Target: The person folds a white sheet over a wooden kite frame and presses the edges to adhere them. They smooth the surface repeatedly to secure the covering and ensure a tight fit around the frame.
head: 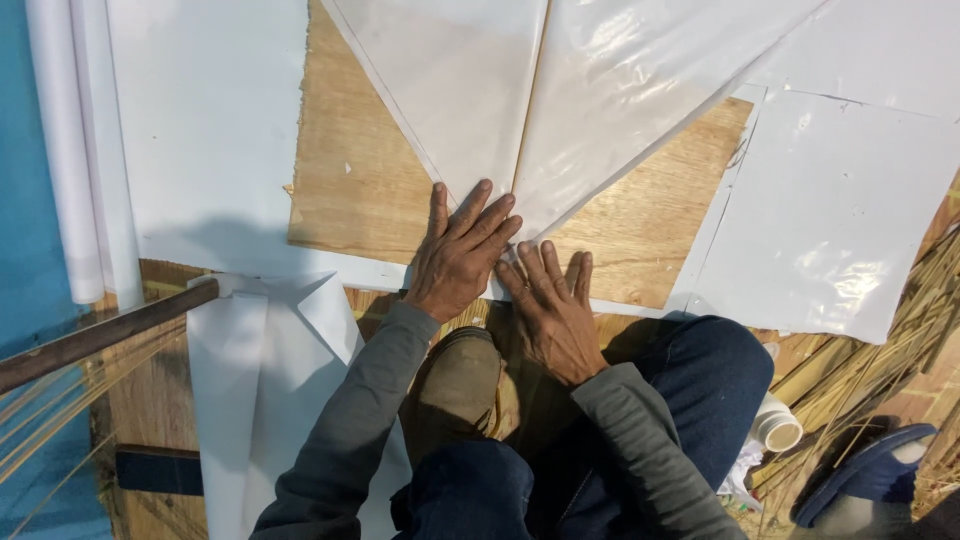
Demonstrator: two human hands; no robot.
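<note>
We are pressing our left hand flat, fingers spread, gripping nothing, on the tip of the left glossy white sheet; our right hand, likewise flat and empty, is lying just below the second sheet. Two sheets are meeting on the plywood worktop.

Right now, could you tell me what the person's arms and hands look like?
Both arms wear long grey-green sleeves that end at the wrists. The left hand and the right hand are bare: no gloves, rings or watch show.
</note>
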